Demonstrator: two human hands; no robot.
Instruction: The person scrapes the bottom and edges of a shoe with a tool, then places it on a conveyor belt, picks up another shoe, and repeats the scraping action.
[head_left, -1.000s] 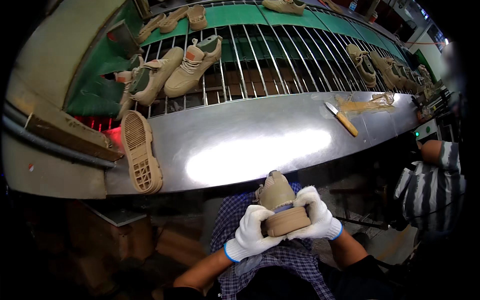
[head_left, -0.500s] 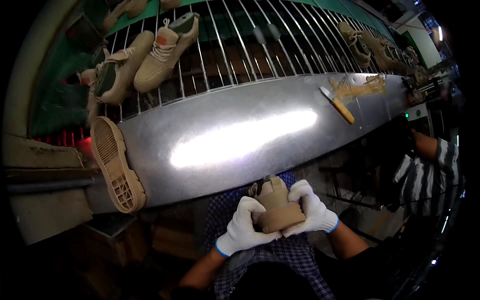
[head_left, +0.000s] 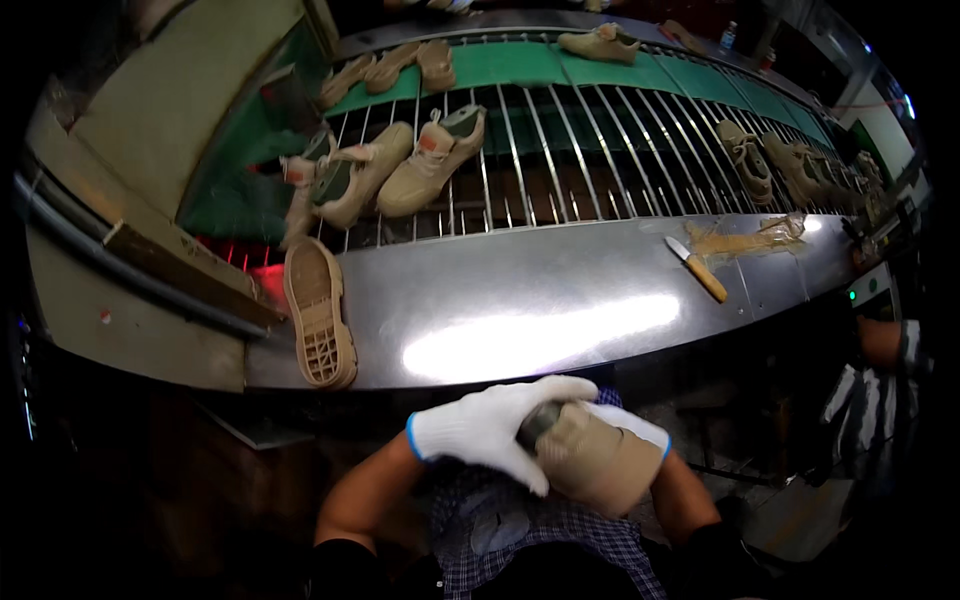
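Note:
A beige shoe (head_left: 598, 462) is held over my lap, in front of the bench's near edge. Its rounded end points toward me and to the right, and a dark part shows at its upper left. My left hand (head_left: 490, 428), in a white knit glove with a blue cuff, spans that dark part, thumb below and fingers above. Behind the shoe, my right hand (head_left: 640, 428) in a matching glove supports it from the right; its fingers are mostly hidden. A checked apron (head_left: 500, 540) lies below the hands.
On the metal bench (head_left: 480, 280) lie a loose tan sole (head_left: 318, 320) at left and a wooden-handled knife (head_left: 700, 272) at right. Beyond is a rack of metal bars (head_left: 560, 150) bearing several beige shoes (head_left: 430, 165). Another person's striped sleeve (head_left: 860, 400) shows at far right.
The shoe has been turned, its rounded end swinging to the lower right. My left hand has moved from its lower left side to its upper left; the view has shifted too.

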